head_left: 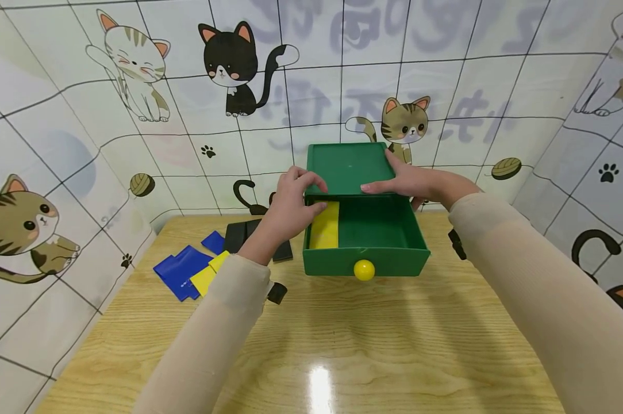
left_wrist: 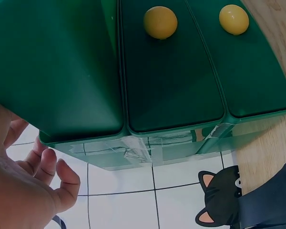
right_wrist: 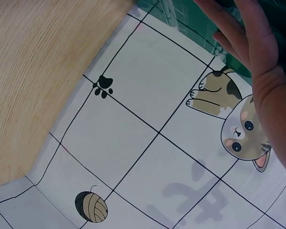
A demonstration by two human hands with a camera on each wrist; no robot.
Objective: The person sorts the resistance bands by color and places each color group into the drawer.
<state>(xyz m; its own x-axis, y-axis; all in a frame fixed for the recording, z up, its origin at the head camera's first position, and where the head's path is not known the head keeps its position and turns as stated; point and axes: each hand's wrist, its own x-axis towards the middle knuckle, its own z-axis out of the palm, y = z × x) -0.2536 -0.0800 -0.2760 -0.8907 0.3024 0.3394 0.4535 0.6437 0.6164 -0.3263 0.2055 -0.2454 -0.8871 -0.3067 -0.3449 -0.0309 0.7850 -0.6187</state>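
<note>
A green drawer cabinet (head_left: pixel 347 167) stands on the table with its top drawer (head_left: pixel 384 227) pulled out, a yellow knob (head_left: pixel 364 269) on its front. Along the drawer's left side lies a flat yellow piece (head_left: pixel 326 230). My left hand (head_left: pixel 293 204) is at the drawer's left rear corner, thumb and index finger apart over the yellow piece. In the left wrist view, its other fingers (left_wrist: pixel 47 164) bend loosely by the drawer's outer side. My right hand (head_left: pixel 407 178) rests on the cabinet's top right edge, thumb and fingers spread; the right wrist view shows it against the cabinet's side.
Flat blue pieces (head_left: pixel 179 270) and a yellow piece (head_left: pixel 203 280) lie on the wooden table (head_left: pixel 373 351), left of the cabinet. Black flat items (head_left: pixel 235 234) lie behind my left forearm. Two lower drawers (left_wrist: pixel 174 81) are closed. A cat-print wall cloth (head_left: pixel 311 80) encloses the table.
</note>
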